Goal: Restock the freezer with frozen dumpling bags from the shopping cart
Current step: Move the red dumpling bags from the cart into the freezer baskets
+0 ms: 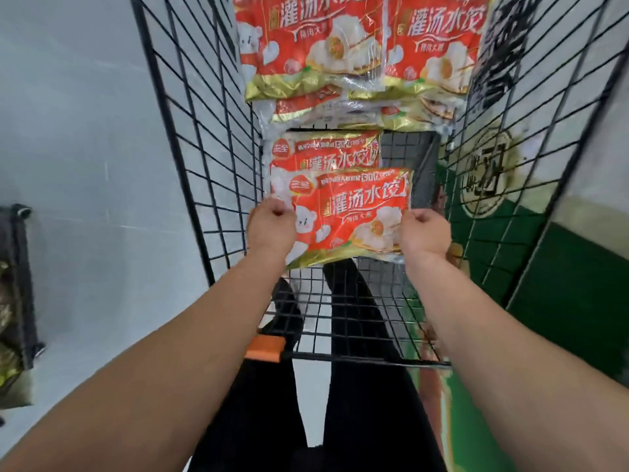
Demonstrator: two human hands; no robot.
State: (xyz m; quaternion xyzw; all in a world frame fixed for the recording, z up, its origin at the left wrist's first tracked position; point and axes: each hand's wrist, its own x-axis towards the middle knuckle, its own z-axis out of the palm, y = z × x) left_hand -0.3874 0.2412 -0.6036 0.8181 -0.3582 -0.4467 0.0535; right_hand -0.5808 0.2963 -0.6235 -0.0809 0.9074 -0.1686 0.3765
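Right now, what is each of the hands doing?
Left hand: gripping the dumpling bag by its left edge.
Right hand: gripping the same bag's right edge.

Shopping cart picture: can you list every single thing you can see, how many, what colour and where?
Held dumpling bag: one, red with gold edge, lifted inside the cart between both hands.
Bag underneath: one, red and gold, just behind the held one.
Stacked dumpling bags: two on top, more below but count unclear, red and gold, far end of cart.
Shopping cart: one, black wire, centre.
Cart handle piece: one, orange, near end.
Floor: grey on the left, green on the right.
Black-framed bin: one, far left edge, contents unclear.
Left hand: grips the bag's left edge.
Right hand: grips the bag's right edge.
Legs: two, in black trousers, below the cart.
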